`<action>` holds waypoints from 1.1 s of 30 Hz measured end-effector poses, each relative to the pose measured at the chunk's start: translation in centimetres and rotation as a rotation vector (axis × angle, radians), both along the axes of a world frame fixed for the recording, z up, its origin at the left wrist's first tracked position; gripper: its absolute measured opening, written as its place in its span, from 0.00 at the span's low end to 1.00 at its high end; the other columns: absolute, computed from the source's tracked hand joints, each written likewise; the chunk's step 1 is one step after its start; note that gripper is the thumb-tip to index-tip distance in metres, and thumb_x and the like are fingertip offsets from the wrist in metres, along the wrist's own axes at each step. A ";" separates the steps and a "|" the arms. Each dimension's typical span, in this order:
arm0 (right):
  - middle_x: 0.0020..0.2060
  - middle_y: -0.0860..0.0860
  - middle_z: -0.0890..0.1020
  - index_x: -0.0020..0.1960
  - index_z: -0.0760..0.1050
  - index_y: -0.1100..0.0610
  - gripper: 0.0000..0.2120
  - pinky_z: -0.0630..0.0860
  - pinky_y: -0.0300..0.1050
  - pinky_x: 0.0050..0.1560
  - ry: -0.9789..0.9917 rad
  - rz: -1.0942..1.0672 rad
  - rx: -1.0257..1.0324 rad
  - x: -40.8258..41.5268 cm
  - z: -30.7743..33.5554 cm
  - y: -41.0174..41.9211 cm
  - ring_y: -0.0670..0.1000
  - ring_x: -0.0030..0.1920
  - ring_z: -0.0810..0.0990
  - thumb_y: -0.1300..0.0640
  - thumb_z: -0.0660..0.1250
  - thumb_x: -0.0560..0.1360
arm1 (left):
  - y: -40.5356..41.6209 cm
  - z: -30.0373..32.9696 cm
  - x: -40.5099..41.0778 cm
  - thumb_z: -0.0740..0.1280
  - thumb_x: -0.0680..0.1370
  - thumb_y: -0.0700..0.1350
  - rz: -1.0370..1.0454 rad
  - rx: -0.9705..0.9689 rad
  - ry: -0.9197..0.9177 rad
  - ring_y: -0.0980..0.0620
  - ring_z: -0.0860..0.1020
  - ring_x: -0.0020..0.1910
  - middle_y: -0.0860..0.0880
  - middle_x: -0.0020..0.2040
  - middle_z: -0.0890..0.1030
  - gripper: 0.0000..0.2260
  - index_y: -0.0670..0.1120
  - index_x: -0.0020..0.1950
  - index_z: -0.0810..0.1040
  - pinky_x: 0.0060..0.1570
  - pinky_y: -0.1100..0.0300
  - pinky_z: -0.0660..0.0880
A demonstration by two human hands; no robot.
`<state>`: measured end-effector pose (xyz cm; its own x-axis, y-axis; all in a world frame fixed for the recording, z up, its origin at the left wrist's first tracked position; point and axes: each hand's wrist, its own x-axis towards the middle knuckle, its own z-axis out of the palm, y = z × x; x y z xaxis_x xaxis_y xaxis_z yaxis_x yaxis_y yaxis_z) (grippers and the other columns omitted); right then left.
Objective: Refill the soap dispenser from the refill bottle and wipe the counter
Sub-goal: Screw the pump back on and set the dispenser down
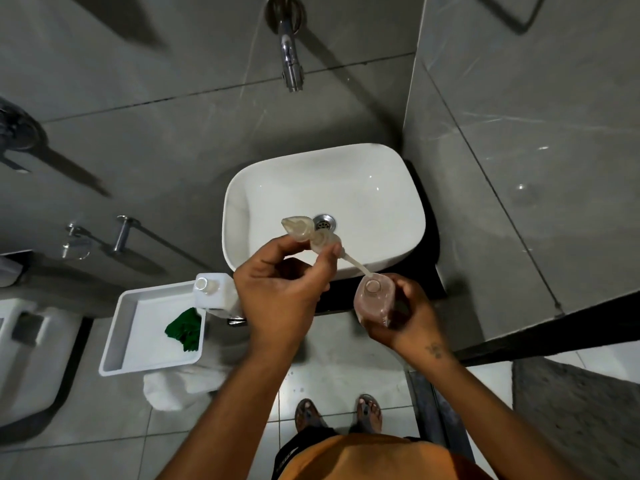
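Observation:
My left hand (277,289) pinches the translucent pump head (308,233) over the white sink, its dip tube (356,265) slanting down to the open neck of the soap dispenser bottle (372,299). My right hand (405,317) grips that clear bottle, which holds pinkish soap, at the sink's front edge. The white refill bottle (213,294) stands uncapped just left of my left hand, on the corner of a white tray. A green cloth (185,329) lies crumpled inside that tray.
The white basin (381,202) sits on a black counter (433,271) under a chrome wall tap (291,67). The white tray (121,334) rests left of the sink, over a white towel (173,386). A toilet edge (31,341) shows at far left.

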<state>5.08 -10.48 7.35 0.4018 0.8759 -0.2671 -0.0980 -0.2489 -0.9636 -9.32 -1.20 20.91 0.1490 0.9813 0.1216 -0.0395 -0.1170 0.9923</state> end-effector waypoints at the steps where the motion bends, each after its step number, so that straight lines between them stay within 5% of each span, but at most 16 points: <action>1: 0.45 0.54 0.85 0.42 0.85 0.49 0.33 0.74 0.56 0.56 0.161 -0.035 0.053 0.0 -0.1 -0.2 0.55 0.51 0.78 0.51 0.85 0.37 | 0.0 -0.1 -0.1 0.80 0.70 0.40 -0.008 0.011 0.010 0.55 0.76 0.22 0.46 0.29 0.83 0.07 0.48 0.44 0.85 0.25 0.65 0.73; 4: 0.37 0.54 0.85 0.38 0.86 0.54 0.25 0.68 0.52 0.62 0.348 -0.135 0.034 -0.4 0.0 -0.4 0.53 0.47 0.77 0.54 0.84 0.41 | -0.1 -0.5 -0.4 0.81 0.68 0.43 -0.014 0.033 0.040 0.54 0.75 0.22 0.43 0.28 0.81 0.09 0.54 0.42 0.86 0.25 0.64 0.73; 6: 0.40 0.51 0.82 0.41 0.86 0.53 0.25 0.67 0.45 0.63 0.123 -0.055 -0.033 -0.8 0.0 0.1 0.50 0.46 0.77 0.55 0.84 0.44 | -0.2 -1.2 -0.4 0.81 0.66 0.47 -0.033 0.046 0.040 0.55 0.76 0.23 0.45 0.28 0.82 0.08 0.57 0.42 0.86 0.26 0.63 0.74; 8: 0.50 0.44 0.81 0.54 0.81 0.44 0.30 0.73 0.32 0.58 -0.220 -0.028 0.009 -0.2 -0.8 0.1 0.42 0.50 0.80 0.53 0.83 0.53 | -0.3 -2.3 -0.3 0.80 0.66 0.50 -0.050 0.074 0.059 0.54 0.79 0.25 0.49 0.29 0.83 0.09 0.57 0.44 0.86 0.28 0.59 0.77; 11: 0.56 0.41 0.79 0.61 0.72 0.34 0.34 0.76 0.32 0.51 -0.397 -0.052 0.104 -0.7 -0.8 0.3 0.40 0.55 0.80 0.50 0.82 0.59 | -0.3 -4.6 -0.1 0.81 0.68 0.49 -0.119 0.123 0.130 0.51 0.86 0.36 0.54 0.38 0.87 0.10 0.58 0.47 0.86 0.38 0.52 0.83; 15: 0.56 0.39 0.78 0.57 0.71 0.31 0.35 0.75 0.27 0.48 -0.329 -0.092 0.087 -1.6 0.3 1.3 0.38 0.55 0.79 0.52 0.82 0.57 | -0.3 -7.1 0.0 0.79 0.70 0.48 -0.246 0.203 0.322 0.64 0.85 0.45 0.65 0.45 0.86 0.15 0.68 0.49 0.84 0.44 0.70 0.77; 20: 0.60 0.47 0.79 0.64 0.74 0.49 0.35 0.80 0.36 0.50 -0.276 -0.117 0.021 -3.0 -0.1 1.4 0.43 0.56 0.80 0.58 0.82 0.60 | 1.4 -8.6 -0.8 0.76 0.71 0.46 -0.379 0.155 0.367 0.56 0.84 0.46 0.57 0.47 0.86 0.10 0.55 0.52 0.86 0.44 0.63 0.78; 26: 0.58 0.42 0.79 0.56 0.70 0.30 0.35 0.79 0.32 0.48 -0.253 -0.098 0.086 -3.8 1.2 2.7 0.42 0.56 0.81 0.51 0.81 0.55 | 3.0 -7.5 -1.8 0.80 0.70 0.48 -0.448 0.151 0.346 0.53 0.80 0.39 0.54 0.48 0.79 0.12 0.51 0.52 0.88 0.38 0.57 0.78; 33: 0.60 0.44 0.78 0.58 0.71 0.30 0.36 0.82 0.39 0.51 -0.297 -0.146 0.129 -4.3 1.3 3.5 0.44 0.58 0.80 0.46 0.81 0.54 | 4.8 -6.0 -3.0 0.75 0.74 0.38 -0.621 -0.019 0.298 0.49 0.78 0.29 0.56 0.34 0.83 0.14 0.52 0.56 0.84 0.34 0.35 0.81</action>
<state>0.80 -6.93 8.69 0.5687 0.8224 -0.0112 0.1654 -0.1276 -0.9779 -12.31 3.63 14.90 0.7091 0.7046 -0.0282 0.1815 -0.1438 0.9728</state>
